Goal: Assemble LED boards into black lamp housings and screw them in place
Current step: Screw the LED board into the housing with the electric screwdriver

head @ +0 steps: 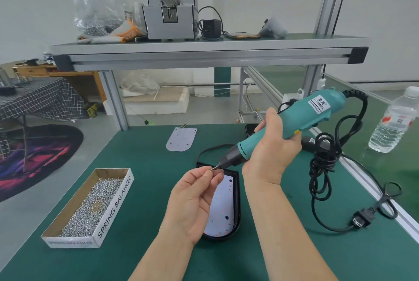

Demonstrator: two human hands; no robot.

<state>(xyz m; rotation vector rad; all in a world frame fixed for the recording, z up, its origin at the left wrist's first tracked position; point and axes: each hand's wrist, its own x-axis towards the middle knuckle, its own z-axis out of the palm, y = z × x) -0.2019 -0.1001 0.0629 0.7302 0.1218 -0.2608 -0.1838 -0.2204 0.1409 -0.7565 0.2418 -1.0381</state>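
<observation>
The left hand pinches a tiny screw onto the screwdriver tip, probably to load it. Just below, the white board lies inside the black case. The right hand grips the screwdriver, tipped down. A spare board waits farther back.

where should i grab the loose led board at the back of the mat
Probably its rounded near edge, from the front: the loose LED board lies flat and thin on the green mat, so only an edge pinch would work.
</observation>
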